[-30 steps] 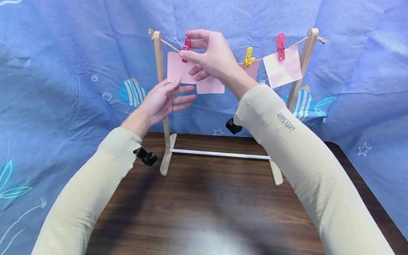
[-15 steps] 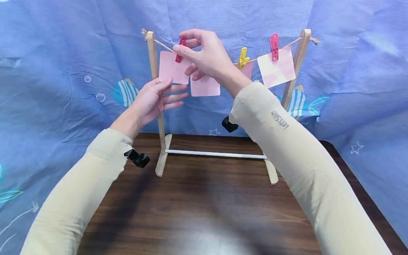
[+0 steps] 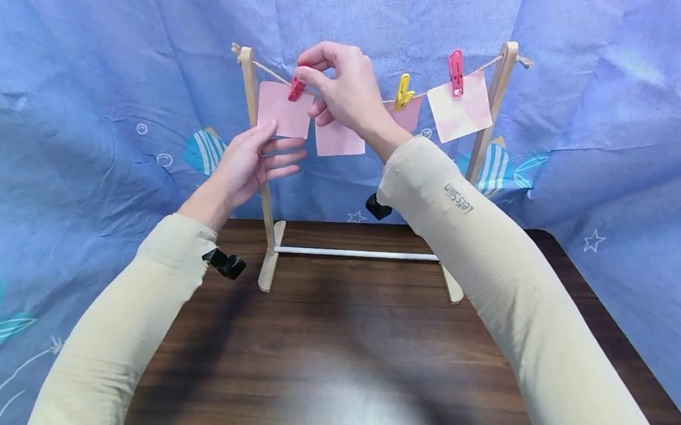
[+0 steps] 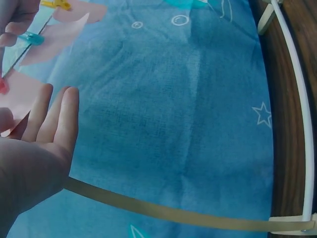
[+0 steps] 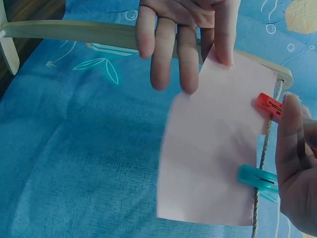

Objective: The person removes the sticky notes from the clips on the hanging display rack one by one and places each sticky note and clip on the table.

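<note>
My right hand (image 3: 348, 86) pinches the upper end of a red clothespin (image 3: 296, 91) between thumb and fingers. The clothespin sits on the twine at the top of a square pink paper (image 3: 282, 108), near the line's left end. My left hand (image 3: 242, 166) holds that paper's lower edge, thumb in front and index finger behind, other fingers straight. Beside it a second pink paper (image 3: 339, 141) hangs from a teal clothespin (image 5: 251, 176), which my right hand hides in the head view. A yellow clothespin (image 3: 403, 94) holds another pink paper (image 3: 407, 114).
The twine runs between two wooden posts (image 3: 489, 124) joined low by a white rod (image 3: 355, 254). At the right end a pinkish-red clothespin (image 3: 455, 73) holds a pale paper (image 3: 459, 112). The stand rests on a dark wooden table (image 3: 309, 340) before a blue cloth (image 3: 121, 62).
The head view has shifted slightly, moving the scene left. My right fingers have drawn in over the red clothespin, which tilts more. My left hand stays at the paper's lower edge.
</note>
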`<act>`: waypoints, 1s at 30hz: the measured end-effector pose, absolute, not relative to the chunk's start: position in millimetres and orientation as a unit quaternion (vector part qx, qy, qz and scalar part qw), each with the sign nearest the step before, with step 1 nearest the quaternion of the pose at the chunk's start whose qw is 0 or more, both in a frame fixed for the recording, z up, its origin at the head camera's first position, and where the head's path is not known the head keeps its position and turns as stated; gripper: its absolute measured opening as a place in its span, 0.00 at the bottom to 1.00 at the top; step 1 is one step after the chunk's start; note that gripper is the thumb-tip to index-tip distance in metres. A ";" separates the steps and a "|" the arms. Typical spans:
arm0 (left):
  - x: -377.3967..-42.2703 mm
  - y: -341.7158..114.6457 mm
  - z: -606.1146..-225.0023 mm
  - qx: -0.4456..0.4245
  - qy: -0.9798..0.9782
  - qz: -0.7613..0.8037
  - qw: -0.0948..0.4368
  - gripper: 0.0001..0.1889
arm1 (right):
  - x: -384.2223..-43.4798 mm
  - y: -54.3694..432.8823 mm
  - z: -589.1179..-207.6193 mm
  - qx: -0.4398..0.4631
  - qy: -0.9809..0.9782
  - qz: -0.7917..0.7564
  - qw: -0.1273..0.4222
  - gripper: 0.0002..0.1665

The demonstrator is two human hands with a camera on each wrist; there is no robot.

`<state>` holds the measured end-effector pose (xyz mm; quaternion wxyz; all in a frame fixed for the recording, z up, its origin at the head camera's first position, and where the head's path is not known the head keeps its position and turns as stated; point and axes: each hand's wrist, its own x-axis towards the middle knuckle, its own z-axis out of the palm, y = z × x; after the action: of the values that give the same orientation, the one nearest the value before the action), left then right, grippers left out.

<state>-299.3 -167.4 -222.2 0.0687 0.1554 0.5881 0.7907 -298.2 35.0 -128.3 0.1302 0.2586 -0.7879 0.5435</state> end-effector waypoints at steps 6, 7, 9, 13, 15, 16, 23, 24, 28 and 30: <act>-293.8 -173.1 -214.5 0.157 0.601 0.782 0.049 0.15 | -289.1 33.7 -124.0 0.258 -0.737 0.600 0.171 0.15; -292.7 -174.3 -214.0 0.157 0.605 0.779 0.046 0.15 | -287.6 34.1 -123.5 0.260 -0.724 0.615 0.175 0.15; -290.1 -176.1 -213.5 0.159 0.614 0.772 0.039 0.16 | -284.9 35.6 -123.2 0.263 -0.697 0.642 0.181 0.15; -284.7 -177.8 -214.5 0.158 0.636 0.755 0.023 0.17 | -281.1 41.2 -124.5 0.269 -0.657 0.676 0.199 0.14; -280.7 -178.5 -215.5 0.156 0.642 0.751 0.014 0.17 | -278.8 45.4 -125.6 0.279 -0.648 0.678 0.208 0.14; -278.7 -178.9 -216.7 0.155 0.644 0.749 0.010 0.16 | -277.1 48.3 -126.2 0.283 -0.646 0.677 0.210 0.14; -260.7 -191.4 -229.3 0.146 0.670 0.728 0.022 0.13 | -256.3 82.5 -133.7 0.301 -0.670 0.641 0.222 0.11; -258.7 -194.3 -232.1 0.146 0.675 0.723 0.024 0.13 | -254.1 88.8 -136.3 0.301 -0.672 0.640 0.220 0.11; -252.9 -205.3 -246.4 0.145 0.694 0.705 0.023 0.10 | -248.2 116.0 -154.6 0.295 -0.695 0.619 0.217 0.13; -251.2 -209.6 -254.9 0.143 0.693 0.706 0.026 0.08 | -245.8 130.3 -166.7 0.300 -0.710 0.601 0.209 0.15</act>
<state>-251.2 -209.6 -254.9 0.0264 0.1428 0.6934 0.7057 -245.8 130.3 -166.7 0.2094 0.3003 -0.7103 0.6012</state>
